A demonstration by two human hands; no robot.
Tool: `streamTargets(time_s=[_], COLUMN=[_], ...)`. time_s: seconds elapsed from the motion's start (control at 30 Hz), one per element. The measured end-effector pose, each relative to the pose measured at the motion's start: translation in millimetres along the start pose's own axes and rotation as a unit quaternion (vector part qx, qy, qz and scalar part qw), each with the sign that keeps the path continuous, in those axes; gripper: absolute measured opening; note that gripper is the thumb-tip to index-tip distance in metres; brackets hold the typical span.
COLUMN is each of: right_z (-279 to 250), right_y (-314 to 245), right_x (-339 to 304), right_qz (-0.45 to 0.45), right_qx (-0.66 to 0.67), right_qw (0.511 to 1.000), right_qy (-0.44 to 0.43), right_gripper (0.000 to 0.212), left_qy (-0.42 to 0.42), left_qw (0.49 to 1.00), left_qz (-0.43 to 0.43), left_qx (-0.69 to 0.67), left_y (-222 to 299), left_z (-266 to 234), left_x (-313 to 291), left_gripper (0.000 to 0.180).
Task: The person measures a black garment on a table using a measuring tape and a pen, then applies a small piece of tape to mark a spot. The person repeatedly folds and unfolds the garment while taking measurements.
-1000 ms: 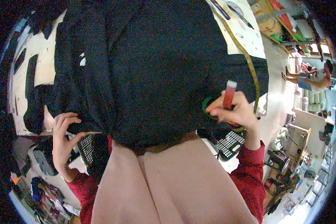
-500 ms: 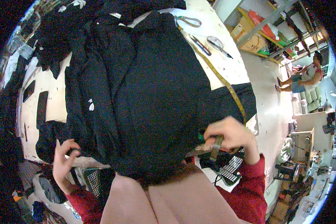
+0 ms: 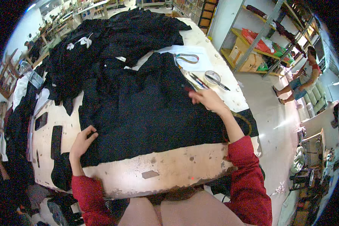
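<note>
A broad piece of black cloth (image 3: 150, 113) lies spread over the worktable (image 3: 169, 162) in front of me. At its left edge, my left hand (image 3: 81, 145) has its thumb and fingers bent around the border of the fabric. My right hand (image 3: 211, 101) is over the cloth's right side, fingers closed and blurred. A dark, partly reddish thing juts from those fingers, too smeared to name. Just beyond lie some pens (image 3: 199, 80) and a roll of clear tape (image 3: 213, 77) with a dark pen across it. A yellow tape measure (image 3: 245, 122) curves beside my right forearm.
More black fabric (image 3: 116, 34) is heaped at the far side. Dark flat pieces (image 3: 56, 142) and a phone-like slab (image 3: 41, 120) lie at the left, near a plastic bottle (image 3: 31, 73). Shelving (image 3: 248, 45) with a carton stands at the right; a person (image 3: 305, 77) is beyond.
My right hand has gone from the near right edge forward onto the cloth. My left hand has shifted to the cloth's left edge. The cloth has moved away from me, baring the table's near strip.
</note>
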State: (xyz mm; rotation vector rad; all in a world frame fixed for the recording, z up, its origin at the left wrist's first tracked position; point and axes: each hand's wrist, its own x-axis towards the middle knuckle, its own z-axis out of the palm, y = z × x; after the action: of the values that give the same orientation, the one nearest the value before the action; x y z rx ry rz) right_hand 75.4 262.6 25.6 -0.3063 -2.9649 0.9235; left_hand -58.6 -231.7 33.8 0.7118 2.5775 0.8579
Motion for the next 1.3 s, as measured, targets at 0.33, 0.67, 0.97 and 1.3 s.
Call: streamTargets(time_s=[0.33, 0.67, 0.97, 1.3], right_z=[68, 108, 111, 26], right_y=[-11, -46, -44, -55], right_x=[170, 122, 129, 132], right_qz=[-0.033, -0.205, -0.140, -0.078], right_qx=[-0.111, -0.166, -0.174, -0.082], right_qw=[0.952, 0.946, 0.951, 0.962], right_qy=[0.283, 0.190, 0.213, 0.248], right_gripper=[0.037, 0.032, 0.032, 0.026], left_qy=[0.115, 0.079, 0.080, 0.060], left_qw=[0.984, 0.989, 0.984, 0.994], left_qz=[0.115, 0.069, -0.044, -0.031], left_qx=[-0.069, -0.101, -0.153, -0.087], left_y=[-33, -32, -24, -18], left_z=[40, 22, 16, 11], left_x=[27, 15, 13, 14], left_gripper=[0.015, 0.020, 0.019, 0.012])
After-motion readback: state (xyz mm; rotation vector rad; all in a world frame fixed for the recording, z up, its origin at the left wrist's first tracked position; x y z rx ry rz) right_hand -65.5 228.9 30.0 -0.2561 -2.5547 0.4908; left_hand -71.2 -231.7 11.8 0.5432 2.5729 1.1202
